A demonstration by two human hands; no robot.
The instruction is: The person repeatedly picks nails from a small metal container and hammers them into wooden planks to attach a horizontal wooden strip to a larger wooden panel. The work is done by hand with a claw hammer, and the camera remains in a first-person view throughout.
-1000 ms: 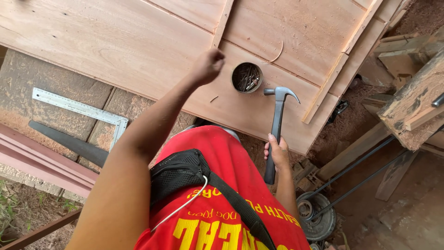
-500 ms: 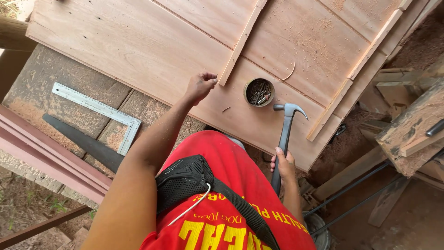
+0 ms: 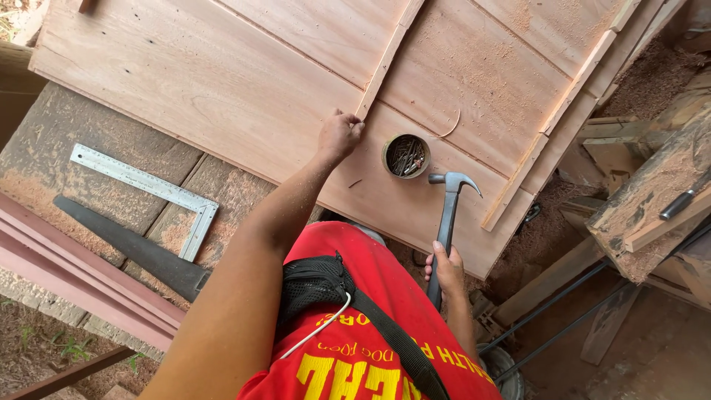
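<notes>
- The left hand (image 3: 338, 135) pinched at the lower end of a thin wooden strip (image 3: 386, 58) lying on the wide wooden panel (image 3: 222, 81)
- The right hand (image 3: 446, 270) gripped a claw hammer (image 3: 446, 215), head just beside a round tin of nails (image 3: 406, 155)
- A steel square (image 3: 152, 189) and handsaw (image 3: 133, 248) lay on the bench, left of the arm

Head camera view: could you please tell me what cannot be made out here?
- Left hand: closed at the thin wooden strip; any nail in the fingers is hidden.
- Black-handled claw hammer: handle end hidden behind the red shirt.
- Round tin of nails: count too small.
- Dark handsaw: handle hidden by the arm.
</notes>
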